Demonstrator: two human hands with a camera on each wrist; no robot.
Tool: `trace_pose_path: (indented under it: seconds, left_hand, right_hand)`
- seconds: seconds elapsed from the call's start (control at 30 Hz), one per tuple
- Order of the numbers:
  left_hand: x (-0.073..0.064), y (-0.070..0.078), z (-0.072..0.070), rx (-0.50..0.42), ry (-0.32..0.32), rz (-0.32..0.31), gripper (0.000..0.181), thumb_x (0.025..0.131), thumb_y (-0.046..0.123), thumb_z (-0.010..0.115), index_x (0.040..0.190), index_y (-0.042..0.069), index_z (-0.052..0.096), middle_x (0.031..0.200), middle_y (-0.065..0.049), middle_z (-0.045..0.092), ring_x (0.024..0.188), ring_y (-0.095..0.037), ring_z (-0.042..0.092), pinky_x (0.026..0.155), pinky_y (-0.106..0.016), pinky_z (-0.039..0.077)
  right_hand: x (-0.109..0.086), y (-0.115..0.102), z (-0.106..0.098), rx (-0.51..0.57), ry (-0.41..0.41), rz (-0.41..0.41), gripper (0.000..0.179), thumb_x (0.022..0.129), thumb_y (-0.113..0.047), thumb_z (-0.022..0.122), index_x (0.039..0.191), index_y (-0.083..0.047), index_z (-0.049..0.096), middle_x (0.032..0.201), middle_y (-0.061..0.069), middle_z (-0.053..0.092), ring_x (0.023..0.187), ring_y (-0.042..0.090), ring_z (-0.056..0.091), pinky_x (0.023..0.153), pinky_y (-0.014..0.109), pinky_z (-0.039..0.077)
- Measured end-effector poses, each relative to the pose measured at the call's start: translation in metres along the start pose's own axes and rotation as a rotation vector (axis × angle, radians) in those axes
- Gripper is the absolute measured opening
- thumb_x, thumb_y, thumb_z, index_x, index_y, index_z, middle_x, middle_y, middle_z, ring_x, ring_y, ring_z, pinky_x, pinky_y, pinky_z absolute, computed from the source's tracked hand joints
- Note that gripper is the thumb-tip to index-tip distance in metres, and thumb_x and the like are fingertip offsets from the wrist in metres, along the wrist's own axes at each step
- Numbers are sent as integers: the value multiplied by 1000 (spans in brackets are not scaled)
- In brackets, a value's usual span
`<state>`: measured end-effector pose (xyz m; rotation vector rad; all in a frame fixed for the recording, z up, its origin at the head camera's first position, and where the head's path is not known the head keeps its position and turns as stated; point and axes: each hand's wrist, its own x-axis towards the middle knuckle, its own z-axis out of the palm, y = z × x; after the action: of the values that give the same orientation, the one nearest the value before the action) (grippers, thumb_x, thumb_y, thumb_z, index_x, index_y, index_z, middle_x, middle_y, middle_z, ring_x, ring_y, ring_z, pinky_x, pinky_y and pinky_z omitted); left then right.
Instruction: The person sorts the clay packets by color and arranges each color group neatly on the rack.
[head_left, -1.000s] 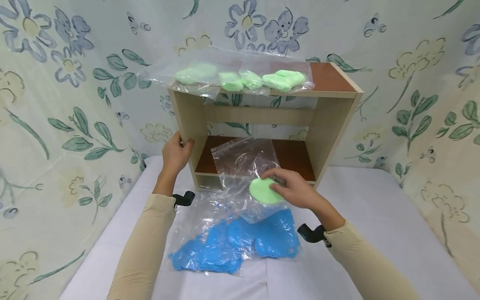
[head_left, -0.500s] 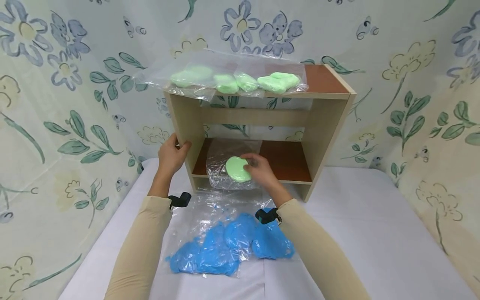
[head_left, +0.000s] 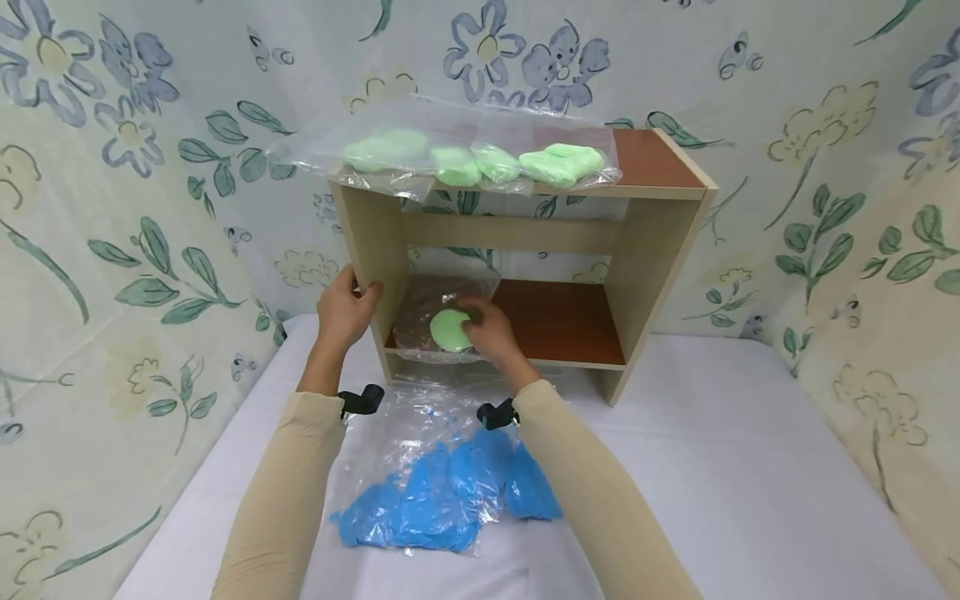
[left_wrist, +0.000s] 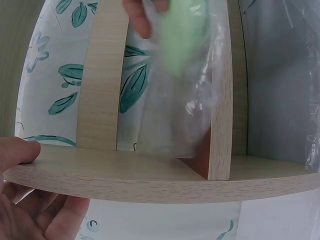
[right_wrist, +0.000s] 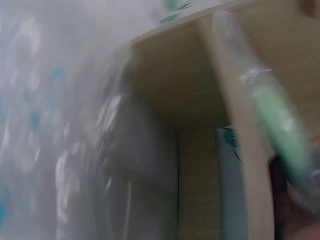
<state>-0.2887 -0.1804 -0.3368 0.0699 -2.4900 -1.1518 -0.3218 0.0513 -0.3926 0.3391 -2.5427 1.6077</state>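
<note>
A small wooden shelf unit (head_left: pixel 663 250) stands on the white cloth. My left hand (head_left: pixel 345 310) grips the front edge of its left side panel (left_wrist: pixel 125 165), thumb inside and fingers outside. With my right hand (head_left: pixel 492 331) I pinch a clear plastic bag at the right side of the pale green round piece (head_left: pixel 448 332) in it. The bag (left_wrist: pixel 200 112) is over the left part of the lower brown board (head_left: pixel 558 321); whether it touches the board is hard to tell. In the right wrist view the green piece (right_wrist: pixel 282 125) is blurred.
Clear bags with several light green soft pieces (head_left: pixel 561 164) lie along the unit's top, overhanging its left end. In front, bags of blue soft pieces (head_left: pixel 427 504) lie on the cloth (head_left: pixel 750 450). Floral fabric (head_left: pixel 817 142) hangs behind and beside the unit.
My right hand has carried the bag with the green piece from in front of the unit, leftward and inward over the lower board. My left hand keeps its grip on the panel.
</note>
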Motion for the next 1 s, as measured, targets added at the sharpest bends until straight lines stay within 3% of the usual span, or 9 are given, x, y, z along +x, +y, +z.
trace_pose_path:
  seconds: [0.17, 0.3, 0.4, 0.53, 0.67, 0.73, 0.8, 0.9, 1.0]
  left_hand:
    - [-1, 0, 0, -10, 8, 4, 50, 99, 31, 52, 144, 10, 47, 141, -19, 57, 121, -40, 63, 92, -53, 57]
    - [-2, -1, 0, -4, 25, 6, 50, 99, 32, 51, 143, 10, 47, 141, -19, 58, 119, -40, 63, 90, -54, 58]
    - [-2, 0, 1, 12, 32, 13, 50, 99, 32, 51, 143, 8, 47, 139, -21, 58, 118, -41, 64, 89, -54, 58]
    - [-1, 1, 3, 35, 33, 23, 48, 99, 31, 51, 140, 7, 49, 138, -21, 60, 116, -41, 65, 88, -53, 59]
    - [1, 3, 6, 41, 27, 38, 46, 98, 30, 52, 138, 7, 51, 136, -21, 61, 114, -41, 66, 86, -53, 59]
    - [1, 4, 7, 38, 22, 44, 46, 98, 30, 51, 138, 6, 51, 137, -21, 61, 114, -41, 66, 87, -52, 59]
    - [1, 4, 7, 34, 21, 36, 47, 98, 31, 51, 139, 7, 50, 137, -20, 60, 115, -41, 66, 87, -52, 59]
    - [-1, 4, 6, 27, 27, 18, 47, 99, 31, 50, 140, 8, 49, 138, -19, 60, 117, -40, 65, 88, -52, 59]
    - [-2, 2, 5, 27, 26, 8, 48, 100, 32, 49, 141, 9, 48, 139, -19, 59, 117, -41, 65, 88, -53, 59]
  right_hand:
    - [-10, -7, 8, -483, 179, -177, 45, 92, -22, 62, 134, -8, 57, 136, 28, 51, 122, 47, 49, 95, 59, 48]
    - [-22, -5, 19, -723, 36, -332, 50, 93, -41, 63, 135, -13, 58, 143, 18, 52, 134, 40, 46, 102, 60, 46]
    - [-30, -5, 30, -911, -87, -420, 61, 90, -57, 60, 140, -23, 53, 152, 10, 45, 146, 35, 34, 115, 59, 34]
    - [-33, -5, 43, -1031, -66, -519, 64, 88, -60, 63, 141, -25, 52, 150, 6, 48, 147, 34, 36, 116, 57, 35]
    - [-29, 1, 51, -873, 135, -522, 31, 95, -38, 62, 119, -21, 69, 127, 3, 68, 122, 29, 61, 99, 52, 51]
    - [-25, 1, 53, -699, 256, -495, 20, 97, -28, 58, 103, -17, 74, 110, 3, 74, 106, 27, 68, 89, 50, 54]
    - [-22, -2, 54, -468, 334, -456, 25, 99, -23, 55, 88, -11, 74, 93, 7, 75, 92, 28, 70, 81, 50, 56]
    - [-19, -9, 57, -179, 380, -345, 31, 102, -25, 49, 92, -7, 71, 91, 11, 74, 92, 30, 70, 80, 49, 55]
    - [-16, -12, 64, -95, 335, -260, 33, 105, -27, 44, 107, -10, 72, 106, 10, 74, 105, 28, 68, 91, 47, 54]
